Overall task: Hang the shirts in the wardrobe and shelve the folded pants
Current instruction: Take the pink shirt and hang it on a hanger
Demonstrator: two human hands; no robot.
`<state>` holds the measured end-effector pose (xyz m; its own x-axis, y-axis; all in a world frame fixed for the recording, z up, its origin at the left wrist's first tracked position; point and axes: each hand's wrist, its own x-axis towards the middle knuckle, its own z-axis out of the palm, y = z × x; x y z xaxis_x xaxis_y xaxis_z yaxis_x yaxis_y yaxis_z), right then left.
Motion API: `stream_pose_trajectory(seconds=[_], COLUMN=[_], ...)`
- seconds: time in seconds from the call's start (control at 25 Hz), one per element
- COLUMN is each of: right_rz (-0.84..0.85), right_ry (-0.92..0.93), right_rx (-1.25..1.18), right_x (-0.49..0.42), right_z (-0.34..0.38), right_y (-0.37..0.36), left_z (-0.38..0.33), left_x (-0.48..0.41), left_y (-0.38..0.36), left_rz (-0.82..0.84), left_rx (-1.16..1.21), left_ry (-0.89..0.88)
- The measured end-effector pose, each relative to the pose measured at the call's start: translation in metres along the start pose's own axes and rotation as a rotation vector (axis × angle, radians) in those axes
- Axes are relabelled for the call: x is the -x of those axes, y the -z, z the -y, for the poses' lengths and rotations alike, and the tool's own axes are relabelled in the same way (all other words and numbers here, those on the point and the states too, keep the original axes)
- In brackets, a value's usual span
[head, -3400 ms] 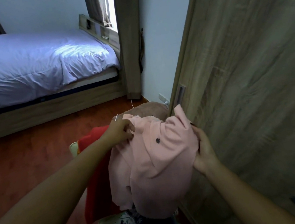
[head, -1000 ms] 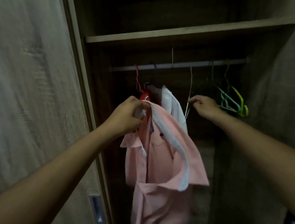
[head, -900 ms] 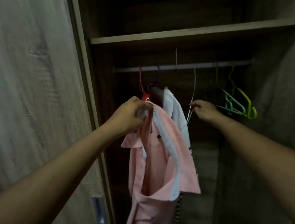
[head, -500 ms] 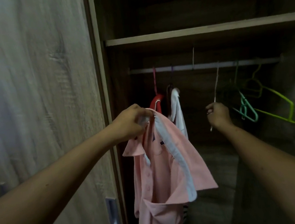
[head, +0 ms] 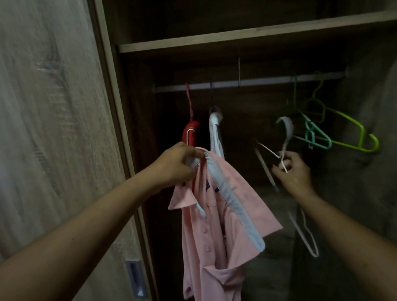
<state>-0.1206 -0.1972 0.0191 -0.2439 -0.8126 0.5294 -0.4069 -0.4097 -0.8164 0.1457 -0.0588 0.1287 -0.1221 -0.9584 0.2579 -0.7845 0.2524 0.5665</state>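
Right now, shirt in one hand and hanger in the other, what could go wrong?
The left hand grips the shirt only at the collar, so it may slip during threading. The hanger in the right hand has its hook near the green hangers and could snag them.

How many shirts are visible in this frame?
3: a pink shirt held by the left hand, a red shirt and a white shirt hanging on the rail. Others may hide in the dark.
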Motion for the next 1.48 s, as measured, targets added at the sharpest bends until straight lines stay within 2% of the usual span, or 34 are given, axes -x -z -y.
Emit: stream_pose_trajectory(seconds=[0.08,0.2,0.32,0.4,0.52,0.64,0.72,0.8,0.88,1.12,1.24,1.32,1.4,1.48], right_rz=[-0.042,-0.068,-0.133,-0.143,-0.013,0.138,0.167,0.201,0.211,0.274,0.214,0.278,0.326,0.304], right_ry=[0.025,-0.036,0.035,0.105,0.093,-0.019,-0.089,-0.130,-0.091,0.198,0.309,0.433,0.399,0.350], right_rx=[-0.062,-0.274,-0.430,-0.621,-0.972,-1.099,-0.996,-0.758,-0.499,0.118,0.194,0.285,0.226,0.143], right_x=[0.007,0.024,0.039,0.052,0.064,0.077,0.089,0.098,0.098,0.092,0.093,0.092,0.088,0.080], right_z=[0.003,0.014,0.048,0.084,0.132,0.141,0.120,0.084,0.050,0.012,0.035,0.052,0.065,0.074], right_y=[0.007,0.020,0.040,0.052,0.054,0.028,0.008,-0.001,0.003,0.026,0.021,0.012,0.011,0.017], left_z=[-0.001,-0.002,-0.002,-0.004,-0.011,-0.012,-0.009,-0.003,0.005,0.028,0.026,0.021,0.021,0.026], left_x=[-0.001,0.000,0.001,0.001,0.002,0.004,0.008,0.013,0.018,0.020,0.015,0.012,0.012,0.011], left_y=[-0.006,-0.015,-0.019,-0.021,-0.024,-0.022,-0.013,0.001,0.013,0.004,-0.011,-0.024,-0.036,-0.040], left_rz=[0.020,0.047,0.073,0.080,0.106,0.147,0.172,0.177,0.187,0.232,0.179,0.191,0.227,0.155], left_rx=[0.020,0.035,0.062,0.084,0.127,0.238,0.352,0.407,0.391,-0.011,-0.109,-0.099,-0.017,0.069], left_ry=[-0.002,-0.029,-0.043,-0.049,-0.050,-0.007,0.042,0.053,0.046,-0.034,-0.083,-0.134,-0.137,-0.135])
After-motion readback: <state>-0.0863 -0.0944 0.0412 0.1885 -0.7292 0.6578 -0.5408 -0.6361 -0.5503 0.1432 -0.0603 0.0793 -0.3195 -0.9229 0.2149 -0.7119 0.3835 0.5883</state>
